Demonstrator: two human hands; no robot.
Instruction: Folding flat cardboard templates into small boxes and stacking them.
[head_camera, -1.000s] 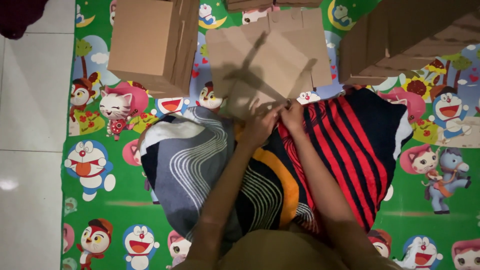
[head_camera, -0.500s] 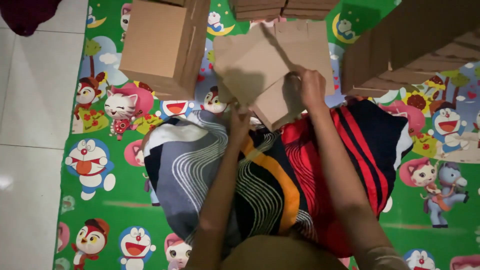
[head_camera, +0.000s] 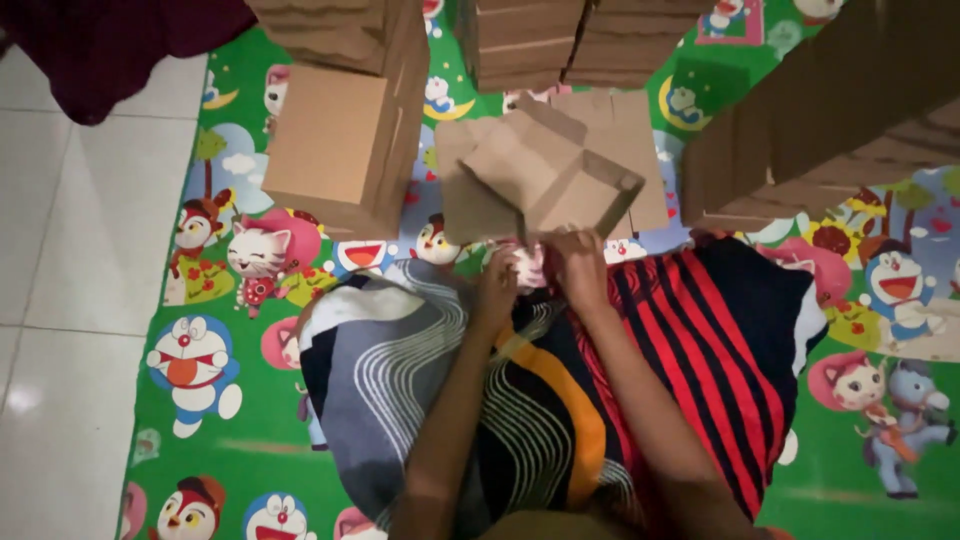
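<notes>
Item: half-folded cardboard box (head_camera: 555, 180), brown, flaps partly raised, w/ near edge over the person's lap, above a flat cardboard sheet (head_camera: 625, 150) on the cartoon play mat (head_camera: 200, 370). Left hand (head_camera: 497, 285) & right hand (head_camera: 578, 265) both at box's near edge, grip narrow, fingers pinching the cardboard. Surrounds: assembled box (head_camera: 335, 145) to left, cardboard stacks (head_camera: 525, 40) beyond, white tile floor (head_camera: 70, 300) far left.

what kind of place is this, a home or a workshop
Most likely a home floor used for box folding. A cartoon-print play mat lies on pale floor tiles, and stacked cardboard boxes ring the seated person, whose left hand and right hand work a half-folded cardboard box.
</notes>
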